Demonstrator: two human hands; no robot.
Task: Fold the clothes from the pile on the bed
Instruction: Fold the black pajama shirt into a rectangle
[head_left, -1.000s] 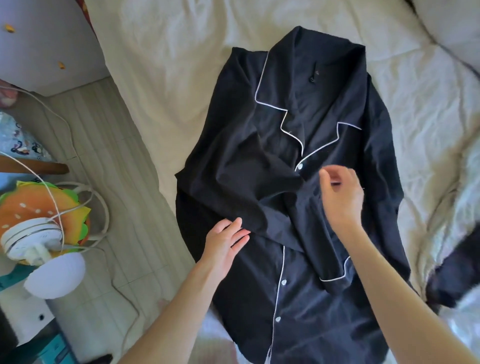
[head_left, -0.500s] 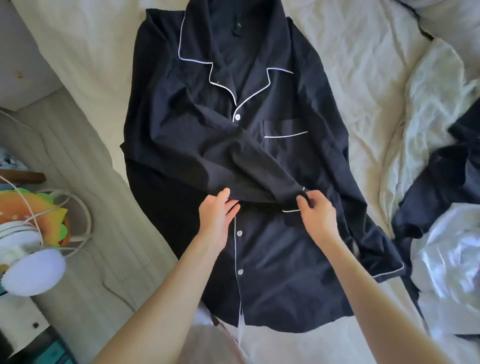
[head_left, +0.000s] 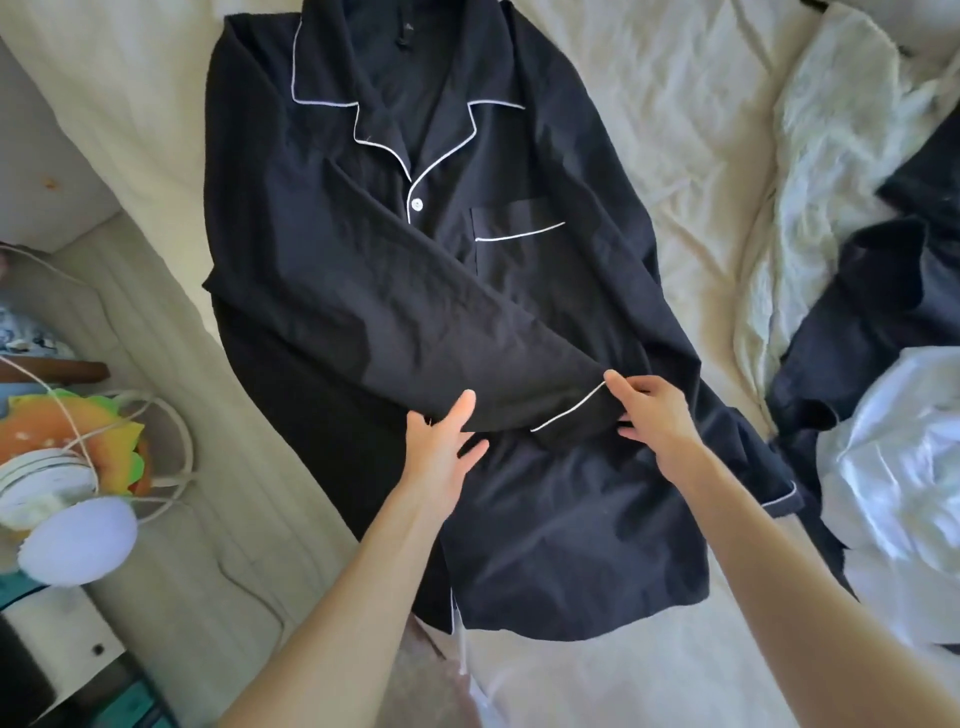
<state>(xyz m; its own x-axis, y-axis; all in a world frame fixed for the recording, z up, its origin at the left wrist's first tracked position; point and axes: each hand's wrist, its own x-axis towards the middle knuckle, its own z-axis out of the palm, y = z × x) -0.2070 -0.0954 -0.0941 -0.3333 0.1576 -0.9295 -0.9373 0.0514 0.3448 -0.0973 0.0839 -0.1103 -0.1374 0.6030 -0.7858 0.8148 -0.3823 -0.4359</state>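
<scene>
Lying collar-up along the left edge of the cream-sheeted bed (head_left: 675, 130), the black white-piped pyjama shirt (head_left: 395, 291) has its folded-over sleeve cuff pinched by the right hand (head_left: 652, 415), while straight, spread left hand (head_left: 441, 441) fingers are pressed against the sleeve.

A black pajama shirt (head_left: 519, 291) with white piping lies face-up on the bed (head_left: 675, 130), one sleeve (head_left: 441, 332) folded diagonally across its front.

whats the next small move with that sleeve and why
Probably lay the sleeve cuff flat on the black shirt and let go. The sleeve already lies folded across the chest, the right hand pinches the cuff end, and the left hand is at its lower edge with fingers spread.
</scene>
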